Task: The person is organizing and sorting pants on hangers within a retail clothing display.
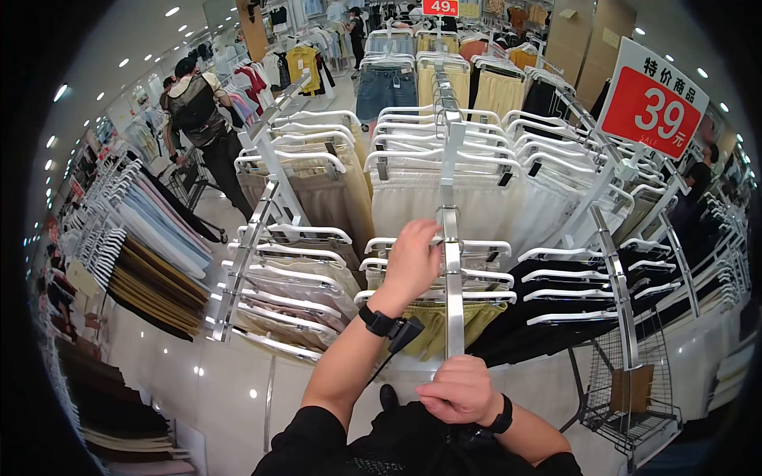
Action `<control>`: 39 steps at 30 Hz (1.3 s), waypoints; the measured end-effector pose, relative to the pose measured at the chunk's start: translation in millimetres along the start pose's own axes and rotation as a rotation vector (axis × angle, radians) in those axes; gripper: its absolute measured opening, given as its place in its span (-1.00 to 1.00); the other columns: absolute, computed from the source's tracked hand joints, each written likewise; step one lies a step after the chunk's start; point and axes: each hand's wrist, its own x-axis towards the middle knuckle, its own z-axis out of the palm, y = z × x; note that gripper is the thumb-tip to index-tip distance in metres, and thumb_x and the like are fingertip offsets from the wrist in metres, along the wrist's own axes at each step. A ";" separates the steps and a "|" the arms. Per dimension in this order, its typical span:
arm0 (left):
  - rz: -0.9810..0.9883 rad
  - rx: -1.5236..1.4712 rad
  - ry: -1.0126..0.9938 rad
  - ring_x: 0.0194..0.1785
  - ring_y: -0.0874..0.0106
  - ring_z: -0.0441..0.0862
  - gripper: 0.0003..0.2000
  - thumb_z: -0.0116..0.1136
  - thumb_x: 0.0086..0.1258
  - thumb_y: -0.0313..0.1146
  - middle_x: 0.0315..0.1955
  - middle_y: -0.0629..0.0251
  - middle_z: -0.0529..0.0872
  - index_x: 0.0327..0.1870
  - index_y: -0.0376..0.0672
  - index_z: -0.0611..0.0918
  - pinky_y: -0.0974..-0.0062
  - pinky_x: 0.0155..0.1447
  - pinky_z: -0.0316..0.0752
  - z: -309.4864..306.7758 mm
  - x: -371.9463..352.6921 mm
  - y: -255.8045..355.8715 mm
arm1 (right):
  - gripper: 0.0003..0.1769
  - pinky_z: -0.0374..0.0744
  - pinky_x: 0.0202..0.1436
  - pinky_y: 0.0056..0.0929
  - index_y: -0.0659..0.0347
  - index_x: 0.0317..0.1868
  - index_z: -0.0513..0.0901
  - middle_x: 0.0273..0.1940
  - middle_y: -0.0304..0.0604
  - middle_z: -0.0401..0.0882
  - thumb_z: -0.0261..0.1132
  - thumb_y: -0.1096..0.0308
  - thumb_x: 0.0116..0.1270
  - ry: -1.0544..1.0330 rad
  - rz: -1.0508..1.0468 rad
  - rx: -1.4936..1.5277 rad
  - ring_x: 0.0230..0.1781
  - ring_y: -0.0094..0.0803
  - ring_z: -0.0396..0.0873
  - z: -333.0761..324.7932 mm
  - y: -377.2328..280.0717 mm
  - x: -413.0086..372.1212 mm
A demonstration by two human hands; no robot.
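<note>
My left hand [413,260] is at the left side of the middle metal rail [452,278], above white hangers of light shorts; its fingers are curled near the rail, and what they may grip is hidden. My right hand [462,389] is closed at the rail's near end, its fingers wrapped round something I cannot make out. Below and between the hands hang olive-green shorts [436,327] on a white hanger. Beige and cream garments [317,190] hang farther back and to the left, and black ones [548,305] hang on the right.
A red and white price sign [652,109] stands at the upper right. A wire cart [631,389] is at the lower right. At the left, a person [202,119] stands by another cart. Racks of folded-over trousers [155,285] line the left side.
</note>
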 end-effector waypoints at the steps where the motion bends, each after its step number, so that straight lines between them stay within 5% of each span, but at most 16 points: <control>1: -0.007 -0.015 0.027 0.38 -0.08 0.65 -0.58 0.32 0.32 -0.61 0.24 -0.01 0.76 0.23 -0.29 0.71 0.04 0.46 0.57 -1.7 5.4 1.6 | -0.87 0.41 -0.48 -0.31 0.16 -0.18 0.84 -0.51 -0.30 0.59 0.61 0.46 0.30 0.003 -0.009 0.007 -0.55 -0.31 0.57 0.7 -0.1 0.7; 9: -0.019 -0.103 -0.089 0.40 -0.01 0.64 -0.49 0.22 0.27 -0.65 0.34 0.05 0.70 0.29 -0.18 0.74 0.13 0.47 0.56 -4.4 20.6 -6.4 | -0.86 0.42 -0.47 -0.33 0.16 -0.17 0.83 -0.52 -0.31 0.59 0.59 0.49 0.28 0.036 -0.028 0.026 -0.56 -0.32 0.56 0.3 1.7 0.7; 11: -0.080 -0.314 -0.089 0.46 0.01 0.62 -0.56 0.27 0.41 -0.53 0.41 0.05 0.68 0.32 -0.19 0.74 0.15 0.53 0.51 -6.8 23.6 -9.3 | -0.86 0.41 -0.48 -0.34 0.16 -0.17 0.83 -0.52 -0.32 0.59 0.59 0.48 0.28 0.034 -0.040 0.032 -0.56 -0.33 0.56 1.1 3.0 0.0; 15: -0.010 -0.190 -0.049 0.56 0.01 0.55 -0.61 0.26 0.57 -0.35 0.57 0.02 0.56 0.36 -0.17 0.74 0.15 0.59 0.45 7.6 26.3 -2.9 | -0.86 0.41 -0.48 -0.35 0.16 -0.17 0.83 -0.52 -0.33 0.59 0.59 0.48 0.28 0.011 -0.034 0.018 -0.56 -0.34 0.55 -0.2 0.8 1.0; 17: -0.087 -0.358 -0.180 0.64 -0.02 0.46 -0.62 0.22 0.65 -0.26 0.69 -0.02 0.40 0.38 -0.16 0.74 0.16 0.63 0.40 17.4 25.0 -4.1 | -0.85 0.41 -0.49 -0.35 0.16 -0.16 0.83 -0.52 -0.33 0.58 0.59 0.49 0.28 0.013 -0.033 0.010 -0.57 -0.35 0.55 -0.2 1.3 0.3; 22: -0.156 -0.435 -0.241 0.67 0.01 0.44 -0.64 0.16 0.68 -0.27 0.74 -0.06 0.32 0.35 -0.15 0.76 0.19 0.63 0.39 15.5 22.6 -2.6 | -0.86 0.40 -0.49 -0.34 0.17 -0.16 0.83 -0.53 -0.33 0.55 0.58 0.51 0.29 0.030 -0.046 0.019 -0.57 -0.34 0.53 1.5 1.5 -0.3; 28: -0.116 -0.350 -0.230 0.67 -0.03 0.45 -0.67 0.13 0.69 -0.29 0.75 -0.03 0.32 0.33 -0.13 0.76 0.22 0.63 0.39 13.6 20.5 -1.8 | -0.85 0.41 -0.49 -0.32 0.18 -0.16 0.82 -0.54 -0.31 0.53 0.57 0.51 0.28 0.015 -0.053 0.010 -0.58 -0.32 0.52 1.3 1.5 0.5; 31: -0.085 -0.227 -0.244 0.69 -0.11 0.40 -0.64 0.11 0.71 -0.22 0.73 -0.06 0.35 0.37 -0.10 0.75 0.06 0.68 0.34 4.8 19.8 7.9 | -0.86 0.41 -0.50 -0.32 0.18 -0.17 0.81 -0.54 -0.30 0.53 0.57 0.51 0.27 0.021 -0.054 0.004 -0.59 -0.31 0.52 2.9 2.4 -2.1; 33: 0.023 0.194 -0.264 0.70 -0.18 0.35 -0.60 0.08 0.73 -0.14 0.69 -0.09 0.40 0.42 -0.05 0.73 -0.16 0.72 0.26 -3.4 19.7 17.0 | -0.86 0.41 -0.50 -0.31 0.18 -0.19 0.81 -0.54 -0.30 0.53 0.57 0.50 0.26 0.028 -0.058 0.001 -0.59 -0.30 0.52 4.1 3.5 -2.4; 39: 0.102 0.346 -0.331 0.71 -0.18 0.33 -0.52 0.09 0.72 -0.07 0.66 -0.10 0.44 0.51 -0.11 0.65 -0.24 0.73 0.21 -18.8 7.5 42.1 | -0.88 0.41 -0.50 -0.31 0.18 -0.21 0.81 -0.54 -0.29 0.55 0.57 0.50 0.26 0.026 -0.036 -0.017 -0.59 -0.30 0.53 3.4 2.7 -1.8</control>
